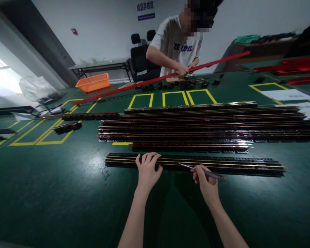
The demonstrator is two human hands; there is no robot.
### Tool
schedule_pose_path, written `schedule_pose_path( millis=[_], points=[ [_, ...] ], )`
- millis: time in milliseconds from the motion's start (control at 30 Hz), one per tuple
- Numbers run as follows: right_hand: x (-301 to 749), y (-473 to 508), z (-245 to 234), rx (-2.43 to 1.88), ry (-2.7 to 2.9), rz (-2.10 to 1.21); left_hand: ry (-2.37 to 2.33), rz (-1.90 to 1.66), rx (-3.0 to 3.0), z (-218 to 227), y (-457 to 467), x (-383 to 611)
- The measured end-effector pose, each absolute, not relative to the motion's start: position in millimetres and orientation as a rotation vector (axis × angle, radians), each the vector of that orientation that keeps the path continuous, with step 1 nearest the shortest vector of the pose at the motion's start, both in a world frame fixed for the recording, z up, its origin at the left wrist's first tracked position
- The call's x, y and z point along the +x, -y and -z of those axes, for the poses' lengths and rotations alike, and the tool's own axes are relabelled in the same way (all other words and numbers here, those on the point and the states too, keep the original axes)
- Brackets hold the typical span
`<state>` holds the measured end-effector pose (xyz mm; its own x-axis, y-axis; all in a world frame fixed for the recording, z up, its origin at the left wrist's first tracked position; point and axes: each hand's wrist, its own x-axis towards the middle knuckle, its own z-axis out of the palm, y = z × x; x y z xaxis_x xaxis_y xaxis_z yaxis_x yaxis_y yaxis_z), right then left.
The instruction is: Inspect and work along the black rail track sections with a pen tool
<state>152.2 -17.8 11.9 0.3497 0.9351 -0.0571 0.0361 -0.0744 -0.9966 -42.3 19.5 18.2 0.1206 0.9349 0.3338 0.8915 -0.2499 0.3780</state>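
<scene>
A long black strip with thin brass-coloured rods along it lies crosswise on the table in front of me. My left hand rests over its left half, the fingers spread and arched across the rods and the thumb apart. My right hand is closed around the handle of a slim screwdriver-like tool, held like a pen. Its thin metal tip points left and meets the strip near its middle; whether it touches a rod is too small to tell.
Beyond the strip lie several similar black strips with rods. A short dark bundle lies at left on the green table. Across the table a person holds a long red bar. An orange bin stands behind.
</scene>
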Motion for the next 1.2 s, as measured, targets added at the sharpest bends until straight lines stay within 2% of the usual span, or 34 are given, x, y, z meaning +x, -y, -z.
schedule_pose_path(
  millis=[1200],
  points=[
    [151.4,17.6,-11.6,-1.436,0.923,-0.967,-1.852,-0.778,2.404,-12.8,-16.8,-31.1]
  ],
)
